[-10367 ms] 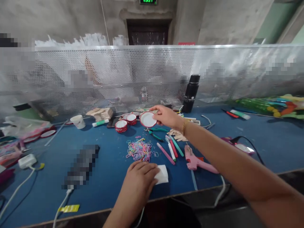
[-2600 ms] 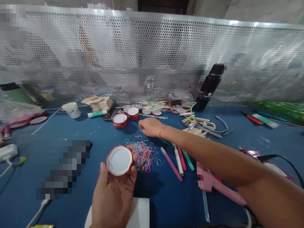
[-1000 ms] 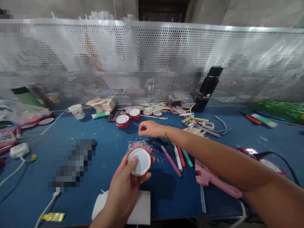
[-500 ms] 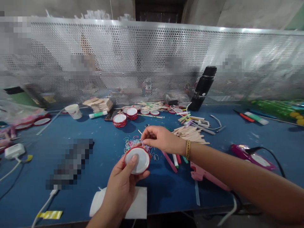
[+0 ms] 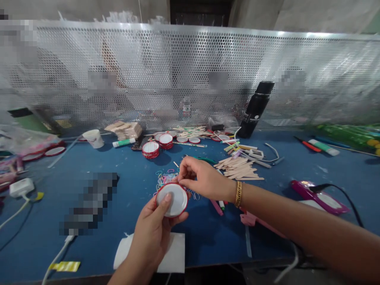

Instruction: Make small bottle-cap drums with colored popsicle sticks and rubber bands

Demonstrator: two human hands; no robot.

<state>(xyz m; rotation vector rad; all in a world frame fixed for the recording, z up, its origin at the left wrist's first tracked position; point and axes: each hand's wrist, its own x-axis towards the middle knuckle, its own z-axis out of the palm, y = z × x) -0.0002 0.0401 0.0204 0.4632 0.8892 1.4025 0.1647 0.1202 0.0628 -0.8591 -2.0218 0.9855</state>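
My left hand [image 5: 152, 233] grips a round red-rimmed lid with a white inside [image 5: 171, 199], thumb pressed on its face, held above the blue table [image 5: 124, 221]. My right hand [image 5: 202, 179] is pinched at the lid's upper right rim; its fingertips pinch something too small to make out. A heap of small coloured rubber bands [image 5: 169, 177] lies just behind the lid. Below my left hand lies a white sheet [image 5: 173, 259].
More red lids [image 5: 151, 149] and a pile of wooden sticks [image 5: 239, 168] lie farther back. Coloured pens [image 5: 218, 205], a pink glue gun [image 5: 261, 223], a black bottle [image 5: 255, 109], a paper cup [image 5: 93, 138] and a perforated metal screen [image 5: 190, 75] surround the spot.
My right hand has drawn back from the far side of the rubber bands to the lid's rim. The left hand keeps the lid in much the same place.
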